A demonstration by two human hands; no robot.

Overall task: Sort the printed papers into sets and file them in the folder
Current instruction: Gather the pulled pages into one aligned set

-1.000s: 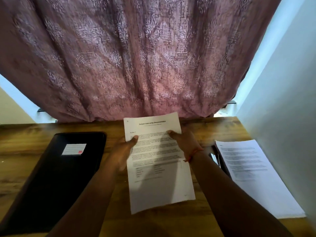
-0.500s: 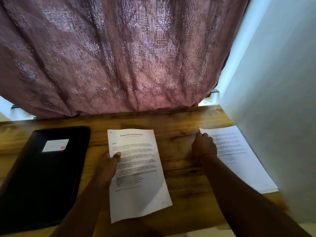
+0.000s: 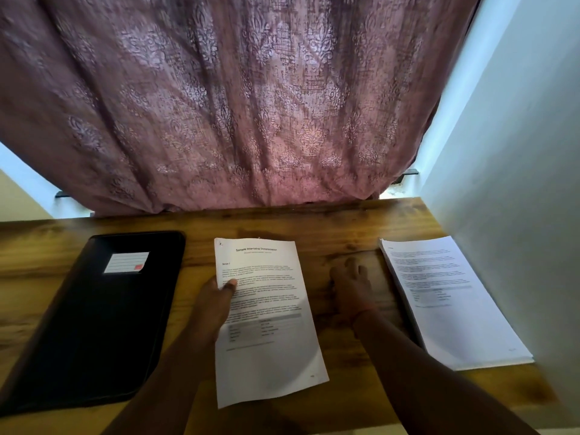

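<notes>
Legibly, "Sample Internship Documentation" atop sheet (image 3: 266,309)

A printed sheet (image 3: 266,315) headed "Sample Internship Documentation", white with paragraphs of text and a small table low on the page, is held at its left edge, its lower end lifted toward the camera. A stack of printed papers (image 3: 452,302) lies flat at the right end of the wooden table, near the wall. A closed black folder (image 3: 94,324) with a white label lies flat on the left.
</notes>
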